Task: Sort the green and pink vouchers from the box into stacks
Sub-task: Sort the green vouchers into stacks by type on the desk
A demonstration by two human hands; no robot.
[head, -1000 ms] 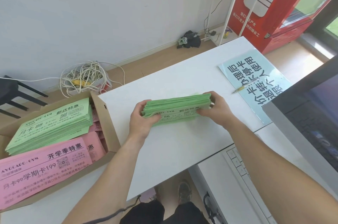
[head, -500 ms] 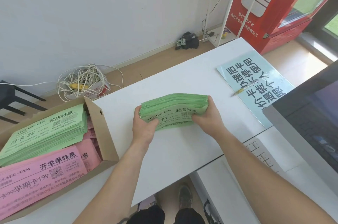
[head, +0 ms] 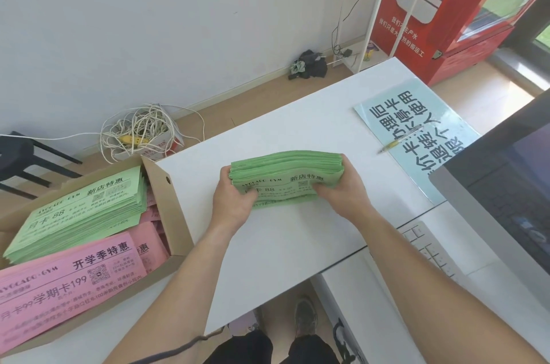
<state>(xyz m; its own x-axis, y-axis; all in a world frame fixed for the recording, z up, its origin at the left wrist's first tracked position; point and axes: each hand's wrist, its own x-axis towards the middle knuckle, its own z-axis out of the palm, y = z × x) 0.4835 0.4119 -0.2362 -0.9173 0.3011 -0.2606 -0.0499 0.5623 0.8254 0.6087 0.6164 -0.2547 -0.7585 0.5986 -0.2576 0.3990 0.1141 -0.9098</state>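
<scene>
My left hand point(head: 235, 203) and right hand point(head: 345, 197) grip the green stack point(head: 285, 165) by its ends, apparently squaring it. Next, I judge: lay it flat on the table point(head: 282, 247) beneath my grip.

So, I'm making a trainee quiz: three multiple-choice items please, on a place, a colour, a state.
1. Where does the pen lie? A on the blue sign; B in the box; C on the keyboard.
2. What colour is the stack in hand? A pink; B green; C white.
3. How is the stack held? A one hand only; B both hands grip it; C nobody touches it.
Answers: 1 A, the pen rests across the blue sign; 2 B, the held stack is green; 3 B, left hand and right hand each grip an end.
</scene>
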